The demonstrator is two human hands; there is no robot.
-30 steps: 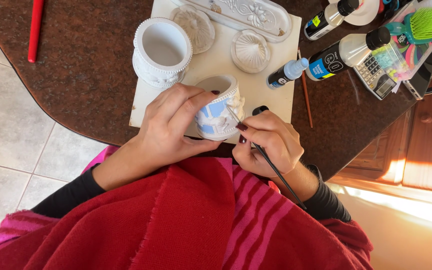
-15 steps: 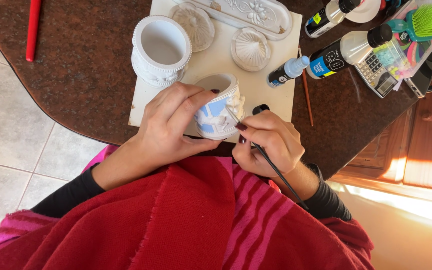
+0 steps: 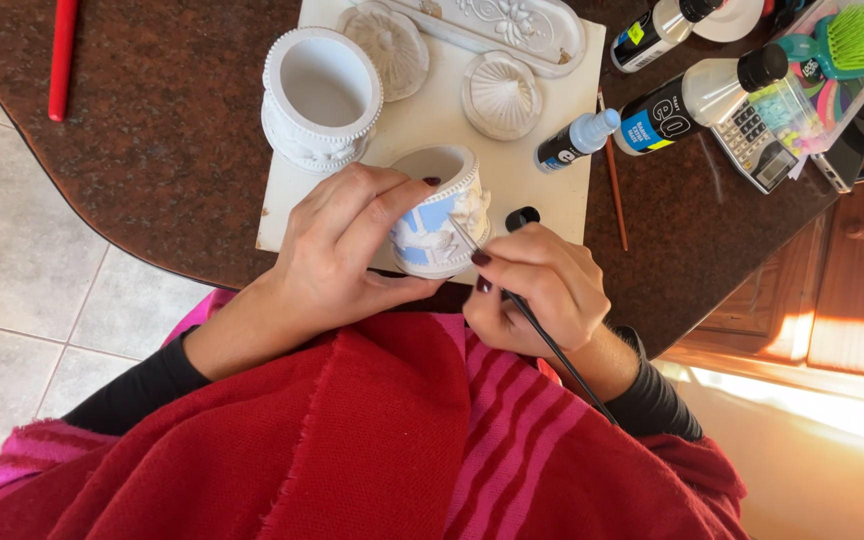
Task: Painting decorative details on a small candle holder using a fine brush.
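My left hand (image 3: 337, 250) wraps around a small white ornate pot (image 3: 439, 210), tilted on its side, part of its outside painted light blue. My right hand (image 3: 537, 290) pinches a thin black-handled paintbrush (image 3: 542, 335); the brush tip touches the pot's relief near its rim. Both hands work at the near edge of a cream board (image 3: 532, 180) on a dark brown speckled table (image 3: 152, 130).
On the board stand a bigger white pot (image 3: 320, 95), two round shell-like plaster pieces (image 3: 500, 95) and a long ornate tray (image 3: 497, 25). Paint bottles (image 3: 697, 100), a small blue-capped bottle (image 3: 577, 140), a black cap (image 3: 522, 217), a calculator (image 3: 752, 140), a green brush (image 3: 852, 40) lie right; a red stick (image 3: 62, 55) left.
Hands, pot and brush keep nearly the same pose; the brush tip shifts slightly along the pot's rim.
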